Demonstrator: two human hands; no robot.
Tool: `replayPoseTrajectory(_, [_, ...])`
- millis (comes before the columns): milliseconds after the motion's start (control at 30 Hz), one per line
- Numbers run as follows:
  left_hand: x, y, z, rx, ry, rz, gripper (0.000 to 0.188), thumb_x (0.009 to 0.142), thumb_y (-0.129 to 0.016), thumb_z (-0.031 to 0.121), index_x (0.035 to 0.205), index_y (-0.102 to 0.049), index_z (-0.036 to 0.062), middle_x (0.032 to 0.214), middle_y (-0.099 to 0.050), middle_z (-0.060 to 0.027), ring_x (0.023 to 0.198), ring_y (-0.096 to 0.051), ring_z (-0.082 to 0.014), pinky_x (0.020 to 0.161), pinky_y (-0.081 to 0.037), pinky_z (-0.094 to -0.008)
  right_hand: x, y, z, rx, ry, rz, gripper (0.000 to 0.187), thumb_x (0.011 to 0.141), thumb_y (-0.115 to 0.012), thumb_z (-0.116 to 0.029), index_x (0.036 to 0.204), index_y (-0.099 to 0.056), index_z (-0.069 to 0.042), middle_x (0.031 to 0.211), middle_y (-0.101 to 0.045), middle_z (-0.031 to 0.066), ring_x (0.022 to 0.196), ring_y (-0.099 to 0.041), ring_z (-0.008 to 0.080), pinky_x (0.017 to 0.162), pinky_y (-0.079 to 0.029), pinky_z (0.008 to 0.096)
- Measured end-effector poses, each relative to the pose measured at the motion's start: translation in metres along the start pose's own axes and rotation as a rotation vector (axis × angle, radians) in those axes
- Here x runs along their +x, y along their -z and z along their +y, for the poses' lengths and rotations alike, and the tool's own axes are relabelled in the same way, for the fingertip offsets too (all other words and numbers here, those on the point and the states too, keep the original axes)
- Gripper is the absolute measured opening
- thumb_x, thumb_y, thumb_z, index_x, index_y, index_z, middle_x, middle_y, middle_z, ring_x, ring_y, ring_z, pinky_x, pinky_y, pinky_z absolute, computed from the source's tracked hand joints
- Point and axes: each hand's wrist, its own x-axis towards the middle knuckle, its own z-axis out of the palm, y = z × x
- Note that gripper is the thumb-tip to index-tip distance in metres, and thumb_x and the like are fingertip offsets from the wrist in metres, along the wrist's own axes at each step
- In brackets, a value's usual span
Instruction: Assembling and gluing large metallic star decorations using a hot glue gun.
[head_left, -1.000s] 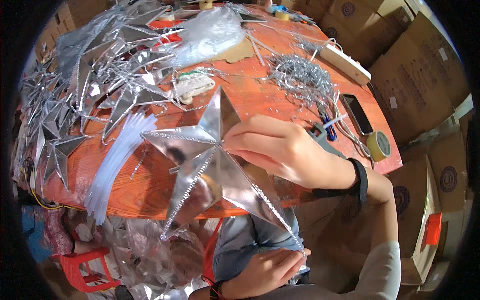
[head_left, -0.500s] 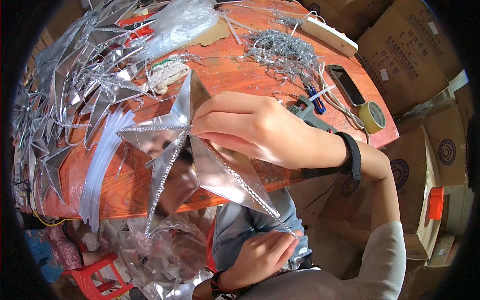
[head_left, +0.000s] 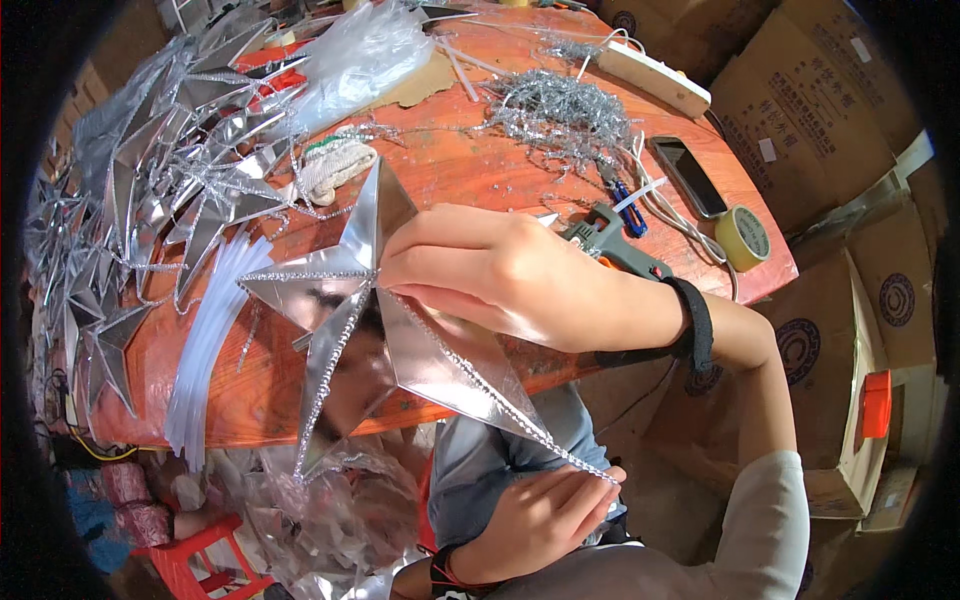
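Note:
A shiny silver five-pointed star (head_left: 440, 370) is held up over the table's near edge. Thin silver tinsel cord (head_left: 330, 365) runs along several of its ridges and meets at the centre. My right hand (head_left: 480, 270) is closed at the star's centre, its fingertips pressed together; what lies under them is partly hidden. Below, my left hand (head_left: 535, 525) pinches the cord's end just past the lower right point, and the cord runs straight along that ridge. Right of my right hand, a dark green glue gun (head_left: 615, 248) lies on the table.
Finished-looking silver stars (head_left: 200, 150) pile up at the left, beside clear glue sticks (head_left: 210, 350) and a white glove (head_left: 335, 172). Farther back lies loose tinsel (head_left: 565, 105). Blue-handled pliers (head_left: 628, 208), a phone (head_left: 690, 175), a tape roll (head_left: 743, 238) and a power strip (head_left: 655, 82) line the right.
My left hand has shifted slightly right and down with the cord's end. My right hand and the star have dropped a little in view, its fingers still at the centre.

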Motion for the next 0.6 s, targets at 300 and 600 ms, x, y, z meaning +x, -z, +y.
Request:
replayPoseTrajectory(300, [-0.001, 0.001, -0.001, -0.046, 0.044, -0.041, 0.01, 0.08, -0.06, 0.007, 0.088, -0.056, 0.0022, 0.072, -0.06, -0.0056, 0.062, -0.06, -0.0179, 0.055, -0.049, -0.0285, 0.0, 0.0, 0.001, 0.02, -0.02, 0.003, 0.013, 0.072, -0.057, -0.005, 0.08, -0.049, 0.001, 0.079, -0.048, 0.0125, 0.076, -0.053, 0.0301, 0.065, -0.045, 0.0369])
replayPoseTrajectory(600, [-0.024, 0.004, -0.01, -0.05, 0.273, -0.078, 0.011, 0.085, -0.054, 0.008, 0.095, -0.057, 0.0032, 0.075, -0.063, -0.0091, 0.067, -0.063, -0.0226, 0.059, -0.05, -0.0317, 0.0, 0.003, -0.004, -0.049, -0.062, -0.098, 0.022, 0.076, -0.059, -0.001, 0.097, -0.055, 0.003, 0.096, -0.053, 0.0127, 0.086, -0.055, 0.0279, 0.072, -0.046, 0.0341])
